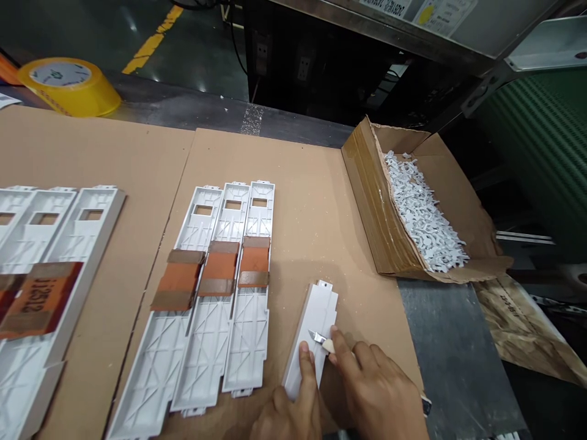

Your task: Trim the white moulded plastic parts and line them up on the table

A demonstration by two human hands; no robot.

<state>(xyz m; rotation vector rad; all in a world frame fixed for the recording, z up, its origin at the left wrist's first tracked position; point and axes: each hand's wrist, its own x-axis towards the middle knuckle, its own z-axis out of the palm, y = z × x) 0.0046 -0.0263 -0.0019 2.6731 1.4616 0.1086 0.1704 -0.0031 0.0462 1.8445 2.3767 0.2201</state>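
A narrow white plastic part [313,318] lies tilted on the cardboard at the lower middle, its smooth side up. My left hand [293,403] grips its lower end, thumb along the top face. In my right hand [378,385] is a small knife [322,340], pinched near the blade, which points left over the part's face. Whether the blade touches the part cannot be made out. To the left, three long white trays [202,354] lie side by side, ribbed side up, with orange and brown pieces [217,269] across their middles.
A cardboard box [367,201] of small white scraps stands at the right. More white trays [87,244] lie at the far left, below a yellow tape roll [98,91]. Crumpled brown paper [527,324] is at the right edge.
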